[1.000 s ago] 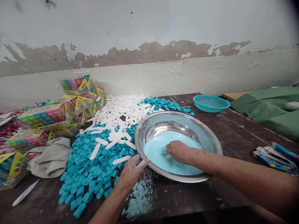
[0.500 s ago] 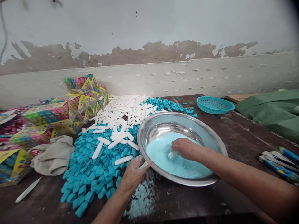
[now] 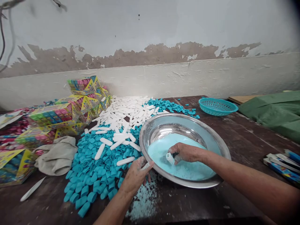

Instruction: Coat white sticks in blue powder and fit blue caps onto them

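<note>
My right hand point(image 3: 184, 152) is closed around a short white plastic tube point(image 3: 170, 158), its open neck pointing up and left. Hand and tube are over the light blue powder point(image 3: 161, 153) in a wide metal basin point(image 3: 223, 148). At the basin's near left rim, my left hand point(image 3: 138, 172) pinches the edge, its thumb dusted pale and fingers partly below the rim. Beside that hand lies a heap of blue plastic caps point(image 3: 93, 175). White tubes point(image 3: 131, 107) are piled behind, and several lie on top of the caps.
Wrapped packs of coloured pieces point(image 3: 53, 112) stand at the left, near a grey cloth point(image 3: 57, 156) and a white blade-like strip point(image 3: 32, 189). A turquoise basket point(image 3: 217, 107) and green sheeting point(image 3: 276, 111) are at the right, with printed packets point(image 3: 282, 165). Spilled powder point(image 3: 144, 200) marks the table.
My right hand has turned and lifted slightly, so the tube's open neck now faces up out of the powder. My left hand stays at the rim. The view has shifted slightly.
</note>
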Motion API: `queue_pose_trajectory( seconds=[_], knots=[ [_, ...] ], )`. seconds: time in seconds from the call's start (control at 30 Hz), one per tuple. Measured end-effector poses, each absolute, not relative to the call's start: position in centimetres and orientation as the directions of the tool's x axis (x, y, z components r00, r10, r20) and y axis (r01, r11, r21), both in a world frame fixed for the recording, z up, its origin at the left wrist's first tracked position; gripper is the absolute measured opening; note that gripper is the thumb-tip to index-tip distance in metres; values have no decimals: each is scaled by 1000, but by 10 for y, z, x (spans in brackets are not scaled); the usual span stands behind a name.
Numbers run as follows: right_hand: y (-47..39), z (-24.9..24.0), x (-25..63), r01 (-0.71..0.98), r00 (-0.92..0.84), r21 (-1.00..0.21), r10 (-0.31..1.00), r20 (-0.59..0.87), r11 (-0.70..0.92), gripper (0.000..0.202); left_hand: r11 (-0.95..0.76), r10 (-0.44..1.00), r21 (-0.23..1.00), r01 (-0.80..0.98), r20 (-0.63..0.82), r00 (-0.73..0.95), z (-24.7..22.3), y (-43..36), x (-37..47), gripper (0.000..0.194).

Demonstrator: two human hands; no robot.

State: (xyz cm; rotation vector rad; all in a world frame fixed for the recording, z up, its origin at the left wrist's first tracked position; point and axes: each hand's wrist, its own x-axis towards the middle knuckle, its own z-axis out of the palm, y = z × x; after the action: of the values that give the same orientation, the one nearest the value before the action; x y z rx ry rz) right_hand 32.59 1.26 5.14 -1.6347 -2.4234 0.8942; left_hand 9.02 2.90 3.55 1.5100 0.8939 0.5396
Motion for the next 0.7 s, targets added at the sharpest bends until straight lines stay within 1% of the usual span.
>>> queue_pose_trajectory(
  seconds=[0.07, 0.13, 0.17, 0.27, 0.3, 0.33, 0.47, 0.53, 0.57, 0.6, 0.63, 0.7],
  knots=[
    [10, 53, 330, 894, -379, -337, 900, -214, 296, 22, 42, 790, 973, 225, -170, 589, 35, 30, 90, 37],
    [7, 55, 330, 943, -317, -166, 933, -169, 290, 24, 45, 792, 973, 226, -173, 586, 34, 30, 89, 36],
    [4, 55, 328, 954, -292, -118, 944, -153, 276, 25, 44, 792, 973, 227, -173, 586, 34, 30, 89, 36],
    [-1, 53, 315, 963, -270, -44, 950, -155, 267, 24, 44, 790, 970, 237, -179, 586, 35, 29, 89, 35],
    [-2, 52, 310, 961, -278, -56, 945, -171, 272, 24, 45, 788, 969, 243, -184, 587, 36, 29, 89, 35],
    [-2, 51, 306, 956, -289, -103, 938, -192, 274, 23, 46, 788, 967, 249, -189, 586, 37, 29, 90, 35],
    [2, 50, 304, 885, -339, -412, 906, -253, 216, 21, 46, 788, 959, 280, -207, 579, 39, 27, 89, 34],
    [5, 49, 311, 845, -349, -504, 900, -263, 180, 20, -7, 812, 939, 343, -195, 550, 40, 26, 86, 34],
    [7, 48, 315, 823, -350, -546, 899, -263, 160, 20, -68, 841, 919, 389, -157, 518, 41, 25, 84, 35],
    [9, 47, 319, 798, -350, -587, 899, -262, 140, 21, -149, 873, 887, 438, -90, 479, 43, 24, 82, 35],
    [10, 47, 323, 773, -350, -623, 901, -258, 122, 21, -241, 895, 843, 481, 1, 447, 45, 22, 80, 34],
    [11, 48, 329, 728, -346, -678, 908, -235, 102, 18, -427, 878, 742, 517, 204, 434, 51, 20, 81, 25]
  ],
)
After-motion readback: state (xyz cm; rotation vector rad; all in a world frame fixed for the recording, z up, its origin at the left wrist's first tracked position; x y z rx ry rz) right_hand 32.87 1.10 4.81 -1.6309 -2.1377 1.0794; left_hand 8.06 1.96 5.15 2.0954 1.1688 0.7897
